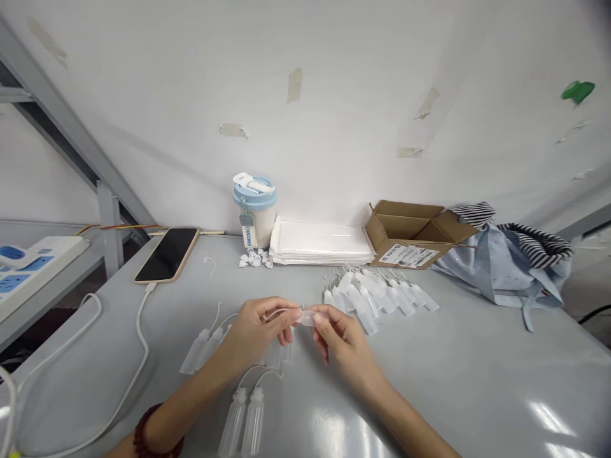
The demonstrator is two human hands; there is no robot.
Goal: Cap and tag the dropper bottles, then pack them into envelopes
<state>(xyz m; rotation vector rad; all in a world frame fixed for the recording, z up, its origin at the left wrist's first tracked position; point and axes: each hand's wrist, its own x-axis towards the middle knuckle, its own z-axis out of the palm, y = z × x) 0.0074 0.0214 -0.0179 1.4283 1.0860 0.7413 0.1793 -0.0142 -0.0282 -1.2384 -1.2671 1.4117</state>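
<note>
My left hand (270,324) and my right hand (341,334) meet over the middle of the table, both closed on a small translucent plastic squeeze bottle (308,317) held sideways. Fingers of the left pinch its neck end, where a thin white strap runs back under the fingers. The right thumb and fingers grip the bottle's body. Two similar bottles (244,420) with curved straps lie below my left forearm. Others (195,352) lie in a row partly hidden behind that hand and arm. A heap of such bottles (377,292) lies beyond my right hand.
At the back stand a lidded cup (258,216), small white pieces (256,257), a stack of white packets (324,243) and an open cardboard box (415,238). A phone (168,256) with a white cable (143,324) lies left. A blue cloth bag (496,261) is at right.
</note>
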